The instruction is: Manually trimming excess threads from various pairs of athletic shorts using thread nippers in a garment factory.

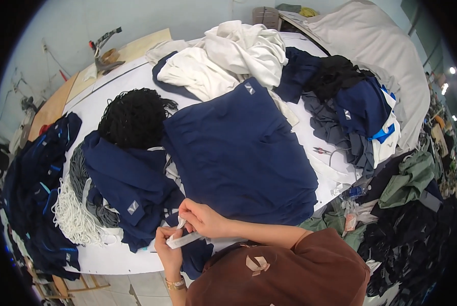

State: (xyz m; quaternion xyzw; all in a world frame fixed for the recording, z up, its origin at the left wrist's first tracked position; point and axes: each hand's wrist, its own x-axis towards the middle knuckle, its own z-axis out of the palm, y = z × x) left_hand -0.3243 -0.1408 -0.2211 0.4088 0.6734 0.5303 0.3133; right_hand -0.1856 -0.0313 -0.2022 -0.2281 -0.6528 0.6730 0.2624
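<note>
Both of my hands meet at the near edge of a white table. My left hand pinches one end of a white flat drawstring. My right hand grips the same drawstring just above, fingers curled around it. Under and behind the hands lies a navy blue garment, spread flat on the table. A second navy garment with a small grey logo patch lies crumpled just left of my hands.
A bundle of black cords and a bundle of white cords lie at the left. White garments are heaped at the back, dark and grey ones at the right. Small snips rest right of the spread garment.
</note>
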